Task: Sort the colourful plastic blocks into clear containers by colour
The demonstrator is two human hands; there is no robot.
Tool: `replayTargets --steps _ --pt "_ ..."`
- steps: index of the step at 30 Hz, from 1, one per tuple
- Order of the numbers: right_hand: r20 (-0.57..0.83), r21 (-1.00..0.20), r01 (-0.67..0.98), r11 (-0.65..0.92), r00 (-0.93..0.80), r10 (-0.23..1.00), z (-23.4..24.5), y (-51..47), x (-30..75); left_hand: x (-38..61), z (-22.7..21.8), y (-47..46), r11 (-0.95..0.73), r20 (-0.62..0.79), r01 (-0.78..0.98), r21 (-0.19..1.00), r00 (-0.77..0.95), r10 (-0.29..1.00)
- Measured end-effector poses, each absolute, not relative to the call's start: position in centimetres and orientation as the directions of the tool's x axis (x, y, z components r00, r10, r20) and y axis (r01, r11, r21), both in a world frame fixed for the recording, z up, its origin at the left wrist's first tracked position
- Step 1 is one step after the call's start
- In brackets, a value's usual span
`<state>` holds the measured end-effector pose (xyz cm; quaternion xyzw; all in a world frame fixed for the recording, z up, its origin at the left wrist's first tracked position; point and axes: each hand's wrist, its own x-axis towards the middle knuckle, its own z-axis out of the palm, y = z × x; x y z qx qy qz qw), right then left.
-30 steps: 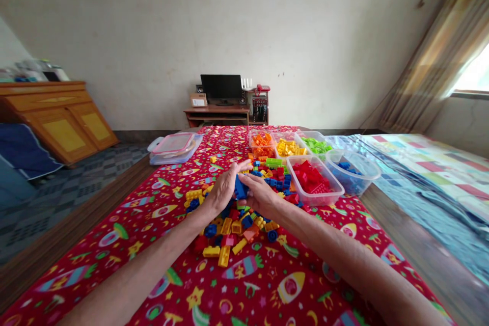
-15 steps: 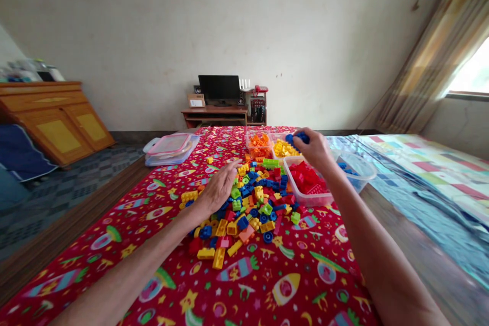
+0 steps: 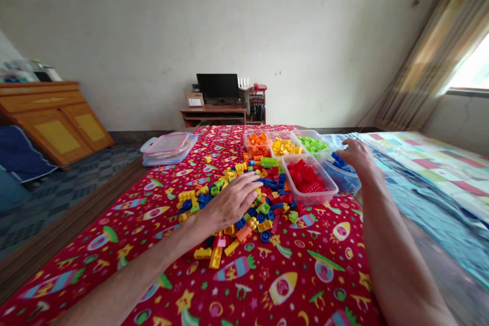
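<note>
A heap of small plastic building bricks [image 3: 244, 198] in several colours lies on the red patterned tablecloth [image 3: 267, 285]. My left hand [image 3: 233, 201] rests flat on the heap, fingers spread. My right hand [image 3: 357, 155] reaches over the round clear tub of blue bricks [image 3: 342, 175] at the right, its fingers curled down among the blue bricks. Beside that tub stands a clear box of red bricks [image 3: 309, 178]. Behind it are boxes of orange bricks [image 3: 257, 142], yellow bricks [image 3: 284, 146] and green bricks [image 3: 313, 143].
Stacked clear lids with a pink rim [image 3: 168, 146] lie at the table's far left. A quilted bedcover [image 3: 431, 168] lies to the right. A wooden cabinet [image 3: 57, 117] stands left, and a desk with a monitor [image 3: 219, 94] stands against the far wall.
My right hand carried blue bricks from the heap, over the red box, to the blue tub. My left hand dropped flat onto the heap and slid right.
</note>
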<state>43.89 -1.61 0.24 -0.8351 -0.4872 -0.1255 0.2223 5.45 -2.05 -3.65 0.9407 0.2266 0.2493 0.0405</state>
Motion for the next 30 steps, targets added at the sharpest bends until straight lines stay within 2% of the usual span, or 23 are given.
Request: replayTargets --steps 7,9,13,16,19,24,30 --pt "0.535 -0.263 0.917 -0.301 0.398 0.745 2.3 -1.7 40.6 7.9 -4.9 -7.1 -0.988 0.234 0.148 -0.038 0.963 0.135" --pt "0.561 -0.257 0.937 -0.235 0.343 0.753 2.9 -1.7 39.1 8.1 -5.7 -7.6 -0.989 0.187 0.116 -0.089 0.977 0.098" --pt "0.559 -0.250 0.961 -0.120 0.244 0.792 3.7 -2.0 36.2 7.8 -6.7 -6.4 -0.955 0.223 0.253 -0.154 0.951 0.216" --pt "0.531 -0.219 0.974 -0.064 0.174 0.830 3.9 -2.2 34.3 7.0 -6.5 -4.7 -0.940 0.236 0.306 -0.153 0.935 0.266" --pt "0.489 -0.171 0.985 -0.023 0.105 0.866 4.0 -2.5 32.3 6.1 -5.8 -3.2 -0.934 0.257 0.336 -0.122 0.920 0.297" --pt "0.392 -0.103 0.992 0.068 -0.022 0.920 3.8 -3.1 29.0 3.9 -5.9 -0.3 -0.866 0.342 0.498 -0.054 0.824 0.453" --pt "0.223 -0.097 0.930 0.355 -0.328 0.918 1.6 -3.0 26.3 1.6 -5.9 3.2 -0.838 0.410 0.540 0.072 0.750 0.519"
